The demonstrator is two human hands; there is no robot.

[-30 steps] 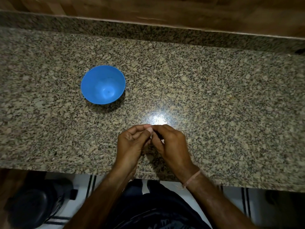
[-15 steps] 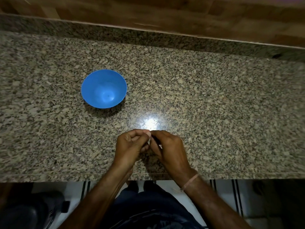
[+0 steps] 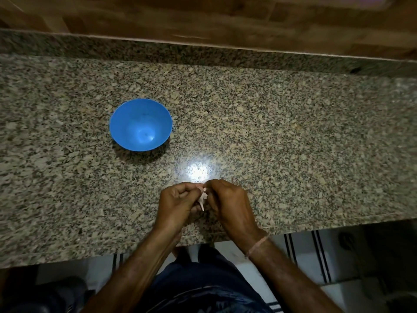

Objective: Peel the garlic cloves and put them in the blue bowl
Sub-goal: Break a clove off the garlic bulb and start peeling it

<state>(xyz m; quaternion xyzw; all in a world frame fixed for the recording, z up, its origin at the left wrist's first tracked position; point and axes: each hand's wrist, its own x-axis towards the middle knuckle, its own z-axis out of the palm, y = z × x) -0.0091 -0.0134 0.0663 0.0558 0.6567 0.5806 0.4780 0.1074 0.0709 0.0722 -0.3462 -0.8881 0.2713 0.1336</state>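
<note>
Speckled granite worktop (image 3: 293, 132), same granite upstand (image 3: 158, 50) at the back, wood-pattern wall (image 3: 203, 16) above it. Lamp glare (image 3: 198, 171) on the stone just beyond the hands. Below the front edge: white floor tiles with black stripes (image 3: 316, 256), and the person's dark trousers.

Garlic clove (image 3: 202, 197): pale, mostly hidden by fingers. The visible part runs roughly away-to-near, with a thin pointed end aimed toward the person and the front edge. Can't tell how much skin is on it.

Left hand (image 3: 178, 204) and right hand (image 3: 228, 204) are together near the front edge, fingers curled, both pinching the clove between them. The upper end sits at the fingertips where the hands meet; the tip hangs down in the gap between the palms. The clove looks clear of the stone, but contact is hard to judge. Thin band (image 3: 257, 246) on the right wrist.

Blue bowl (image 3: 126, 123) stands upright on the worktop, well apart from the hands, further back and to the left.
</note>
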